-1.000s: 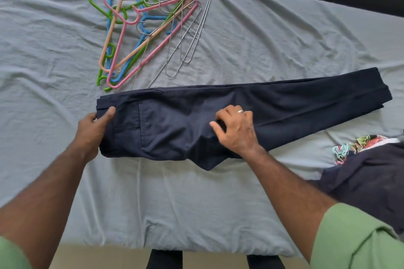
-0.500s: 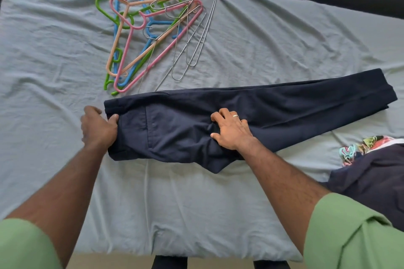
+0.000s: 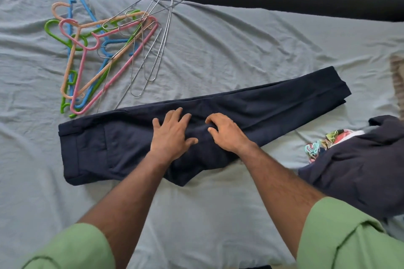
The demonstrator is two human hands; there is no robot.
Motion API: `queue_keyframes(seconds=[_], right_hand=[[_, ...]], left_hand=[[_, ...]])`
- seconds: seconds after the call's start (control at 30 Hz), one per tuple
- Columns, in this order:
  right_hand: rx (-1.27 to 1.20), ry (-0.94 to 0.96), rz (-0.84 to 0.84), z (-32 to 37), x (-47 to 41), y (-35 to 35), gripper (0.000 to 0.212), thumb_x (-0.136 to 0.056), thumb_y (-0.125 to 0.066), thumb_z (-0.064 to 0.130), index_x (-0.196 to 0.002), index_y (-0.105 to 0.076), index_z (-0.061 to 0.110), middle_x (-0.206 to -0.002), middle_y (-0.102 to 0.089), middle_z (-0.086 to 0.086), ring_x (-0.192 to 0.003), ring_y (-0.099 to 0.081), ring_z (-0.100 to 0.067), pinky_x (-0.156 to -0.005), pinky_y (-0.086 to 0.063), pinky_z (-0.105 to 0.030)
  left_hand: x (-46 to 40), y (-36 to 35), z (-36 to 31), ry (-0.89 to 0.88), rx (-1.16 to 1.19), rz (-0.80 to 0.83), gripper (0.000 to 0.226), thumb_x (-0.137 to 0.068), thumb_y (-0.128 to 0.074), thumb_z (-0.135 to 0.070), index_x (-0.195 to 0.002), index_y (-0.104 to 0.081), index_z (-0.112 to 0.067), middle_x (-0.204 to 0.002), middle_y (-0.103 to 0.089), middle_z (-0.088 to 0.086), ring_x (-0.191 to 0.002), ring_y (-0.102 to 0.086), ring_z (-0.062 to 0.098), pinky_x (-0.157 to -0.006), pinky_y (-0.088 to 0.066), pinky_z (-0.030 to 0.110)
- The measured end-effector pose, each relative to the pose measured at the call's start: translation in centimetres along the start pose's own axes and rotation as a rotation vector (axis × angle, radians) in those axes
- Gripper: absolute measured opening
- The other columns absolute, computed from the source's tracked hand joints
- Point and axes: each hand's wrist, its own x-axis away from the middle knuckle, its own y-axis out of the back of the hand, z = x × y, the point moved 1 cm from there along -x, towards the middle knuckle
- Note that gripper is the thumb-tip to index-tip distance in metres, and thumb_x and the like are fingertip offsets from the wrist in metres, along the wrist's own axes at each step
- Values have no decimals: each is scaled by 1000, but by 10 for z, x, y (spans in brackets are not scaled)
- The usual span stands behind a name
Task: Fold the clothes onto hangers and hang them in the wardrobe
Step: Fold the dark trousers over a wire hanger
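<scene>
left hand [image 3: 172, 135] — flat, fingers spread on trousers [image 3: 273, 105] | right hand [image 3: 227, 133] — fingers curled, pressing the cloth

— What is the person wearing?

— A light green top with short sleeves. The left sleeve [image 3: 72, 247] fills the lower left corner of the frame and the right sleeve [image 3: 349, 236] the lower right corner.

— Anything notable on the sleeves?

— The cloth is plain, with no print. Each sleeve ends in a stitched hem above the elbow, and a seam line runs across the right one near the bottom edge.

— And below the sleeves?

— Both forearms are bare, with visible hair. The left hand [image 3: 171, 135] wears nothing. The right hand [image 3: 228, 133], just right of the frame's middle, has a thin pale ring on one finger.
</scene>
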Motion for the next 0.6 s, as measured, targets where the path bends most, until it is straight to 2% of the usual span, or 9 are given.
queue_keyframes(seconds=[0.2, 0.3, 0.37, 0.43, 0.5, 0.6], right_hand=[[-10, -152, -228, -118, 19, 100, 23, -96, -55, 11, -116, -62, 18, -123, -60, 4, -117, -55, -18, -103, -45, -44], [-37, -265, -365, -189, 32, 156, 26, -95, -54, 6, -118, -61, 16, -127, -58, -1, -117, -57, -24, -104, -46, -47], [-38, -347, -417, -227, 41, 189, 28, -96, -55, 5, -123, -59, 11, -133, -54, -8, -121, -55, -29, -106, -44, -44], [-27, -428, -443, -260, 50, 219, 33, -97, -57, 7, -130, -55, 6, -140, -50, -13, -127, -51, -31, -108, -40, -40], [-29, -496, -465, -286, 56, 241, 37, -100, -56, 12, -136, -50, 6, -146, -46, -11, -133, -46, -29, -110, -39, -43], [-47, -534, -523, -310, 54, 261, 38, -102, -52, 20, -138, -48, 9, -148, -45, -8, -135, -43, -30, -111, -38, -46]], left_hand=[[-54, -1, -117, -91, -11, 44, 85, -87, -64, -60, -155, -26, -25, -167, -16, -1, -152, -14, 19, -113, -22, 62], [-80, -7, -176, -169, -29, 27, 82, -89, -64, -56, -154, -26, -24, -168, -14, -3, -153, -15, 17, -113, -24, 61], [-95, -15, -207, -187, -36, 73, 86, -91, -62, -56, -158, -19, -24, -169, -8, -5, -155, -9, 16, -114, -24, 64], [-111, -26, -228, -143, -26, 166, 93, -91, -61, -59, -160, -9, -26, -170, 0, -8, -156, -1, 14, -113, -22, 70], [-122, -38, -239, -52, 20, 232, 100, -88, -63, -63, -161, -4, -27, -169, 4, -12, -156, 2, 13, -113, -19, 74], [-126, -48, -245, 5, 2, 211, 102, -88, -63, -65, -161, -3, -27, -169, 2, -10, -156, -9, 19, -111, -21, 75]])
